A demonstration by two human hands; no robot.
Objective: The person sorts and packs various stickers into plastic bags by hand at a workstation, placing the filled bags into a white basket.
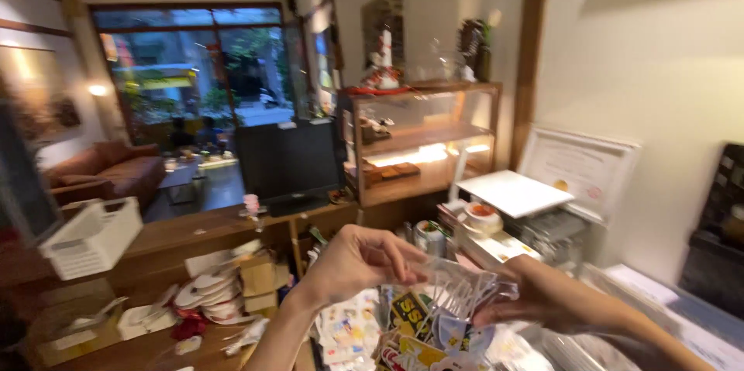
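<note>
A clear plastic bag (457, 290) is pinched between both hands, right in the middle of the head view. The left hand (353, 262) has its fingers (399, 259) closed on the bag's left edge; the right hand (535, 305) has its fingers (492, 310) clamped on the right edge, so the bag is stretched flat between them and held up off the surface. The picture is a bit blurry, so what's inside the bag can't really be told.

Just below the fingers, a heap of colourful stickers (411, 332) is spread out, with more sheets (349, 332) to the left of the left hand's wrist.

For doing this bit well, judging from the grip: the bag should be held by its edges only, kept taut but not yanked, since thin film like that is probably easily crumpled or torn. Keeping it over the sticker heap seems wise, so anything that slips out is caught there.

Further left of the fingers, a stack of white plates (208, 296) and some cardboard boxes (260, 274) are seen on a lower wooden surface (147, 348), plus a white basket (93, 238). Beyond the fingers, a dark monitor (288, 162) and a wooden display shelf (422, 139) are seen, and a brown sofa (108, 171) sits far back by the big window (198, 77).
</note>
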